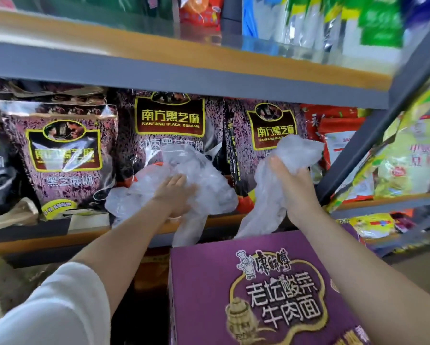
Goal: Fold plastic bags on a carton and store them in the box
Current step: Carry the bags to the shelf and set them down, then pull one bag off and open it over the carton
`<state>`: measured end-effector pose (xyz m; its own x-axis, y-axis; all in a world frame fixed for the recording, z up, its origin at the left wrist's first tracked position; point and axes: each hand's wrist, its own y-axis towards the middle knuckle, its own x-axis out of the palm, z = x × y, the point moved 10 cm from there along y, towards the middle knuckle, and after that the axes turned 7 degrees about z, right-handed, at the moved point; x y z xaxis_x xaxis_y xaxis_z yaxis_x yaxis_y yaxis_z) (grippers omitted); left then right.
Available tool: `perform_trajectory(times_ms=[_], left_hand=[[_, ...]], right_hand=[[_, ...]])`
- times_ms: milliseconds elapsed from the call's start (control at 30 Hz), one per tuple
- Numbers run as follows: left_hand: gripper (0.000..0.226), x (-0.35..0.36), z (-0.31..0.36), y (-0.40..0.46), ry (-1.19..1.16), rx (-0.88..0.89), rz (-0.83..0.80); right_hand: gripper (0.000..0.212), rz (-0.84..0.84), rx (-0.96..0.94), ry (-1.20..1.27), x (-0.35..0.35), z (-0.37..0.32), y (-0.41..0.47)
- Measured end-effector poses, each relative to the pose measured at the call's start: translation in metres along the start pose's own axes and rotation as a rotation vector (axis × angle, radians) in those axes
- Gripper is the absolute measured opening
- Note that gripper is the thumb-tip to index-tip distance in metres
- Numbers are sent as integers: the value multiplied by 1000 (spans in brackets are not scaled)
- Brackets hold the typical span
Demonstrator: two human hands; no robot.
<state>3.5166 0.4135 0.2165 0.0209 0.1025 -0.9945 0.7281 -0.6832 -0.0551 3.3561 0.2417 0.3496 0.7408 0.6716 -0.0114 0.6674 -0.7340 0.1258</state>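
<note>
A crumpled pile of clear plastic bags [209, 185] lies on the middle shelf, in front of the sesame packs. My left hand [174, 195] rests on the pile with its fingers reaching into the plastic. My right hand [296, 188] grips another clear plastic bag [296, 150], bunched above my fist, and the rest of it hangs down toward the purple noodle carton [271, 290] below. The carton's top is closed and bare.
Purple black-sesame packs [64, 150] stand along the wooden shelf [47, 235]. Red and yellow packets [338, 140] fill the right side, beside a slanted grey shelf post [373, 135]. An upper shelf [184, 63] runs overhead.
</note>
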Motion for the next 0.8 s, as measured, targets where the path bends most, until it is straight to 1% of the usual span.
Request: perform_trajectory(times_ms=[33,67,100,167,200,233,267,300,333,367,400,433,467,500,533,567,600,700,733,767,800], left_hand=[[61,-10,0,-3,-25,5,17],[58,-27,0,-8,-70,12,98],[52,-54,2,-17,-110,16,263],[36,-119,6,-54,-205,16,708],[33,-143,6,-75,-283,38,913],[32,-158,11,-93,-394,87,982],[32,-169,23,-107,-561,129,936],[35,-173,37,-117,-760,149,814],[46,-174,57,-126,-878,162,690],[60,-172,78,-135,-870,162,602],[71,-171,98,-144,-760,152,575],[72,-171,115,-154,-662,127,587],[63,-171,128,-162,-616,87,622],[44,-174,138,-170,-633,53,657],[22,-175,147,-176,-701,24,649],[9,-174,156,-181,-811,10,638],[14,-169,165,-186,-968,-27,606],[23,-149,201,-205,-1606,-140,448],[30,-139,213,-210,-1773,-188,402],[33,-131,223,-216,-1869,-247,373],[27,-126,232,-223,-1906,-299,368]], right_hand=[[23,30,24,71,-8,-4,-3],[27,49,46,135,-15,-8,-6],[35,60,55,192,-20,-9,-9],[50,54,66,273,-25,-8,-17],[57,54,78,289,-23,-4,-18],[63,54,92,306,-23,0,-22],[67,49,106,323,-24,2,-26],[72,49,136,351,-26,4,-31],[81,35,185,375,-28,7,-35],[92,-4,245,406,-28,10,-41],[101,-57,302,414,-27,14,-47],[103,-114,345,408,-28,17,-54],[95,-161,362,365,-34,17,-61],[80,-187,367,309,-44,16,-66],[64,-193,367,233,-58,18,-69],[56,-188,367,162,-75,21,-70],[55,-200,371,108,-92,24,-70],[70,-269,394,-44,-141,36,-79],[69,-285,389,-81,-156,40,-81],[61,-285,367,-96,-173,40,-81],[49,-269,332,-99,-189,39,-80]])
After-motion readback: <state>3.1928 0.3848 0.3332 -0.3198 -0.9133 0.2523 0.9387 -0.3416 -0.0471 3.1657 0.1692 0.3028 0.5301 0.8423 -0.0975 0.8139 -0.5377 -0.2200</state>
